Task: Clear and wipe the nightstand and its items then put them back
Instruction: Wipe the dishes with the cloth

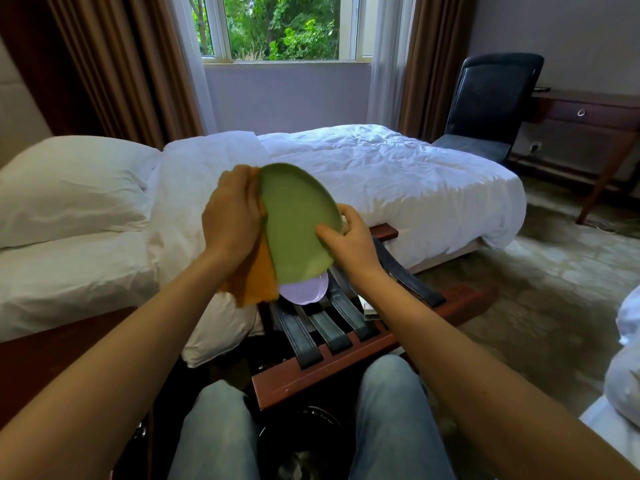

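Right hand (349, 242) clamped on green plate (299, 223) at its right rim, thumb on the face, fingers behind. It holds the plate in the air, tilted on edge, so the back can be reached. Left hand (230, 220) closed on orange cloth (256, 282), pressing it to the plate's back, likely wiping. Cloth tail hangs below the plate. Just under the plate, lavender plate (308, 289) lies on luggage rack (332, 368) straps, probably parked there. Bed (381, 168) beyond the plate.
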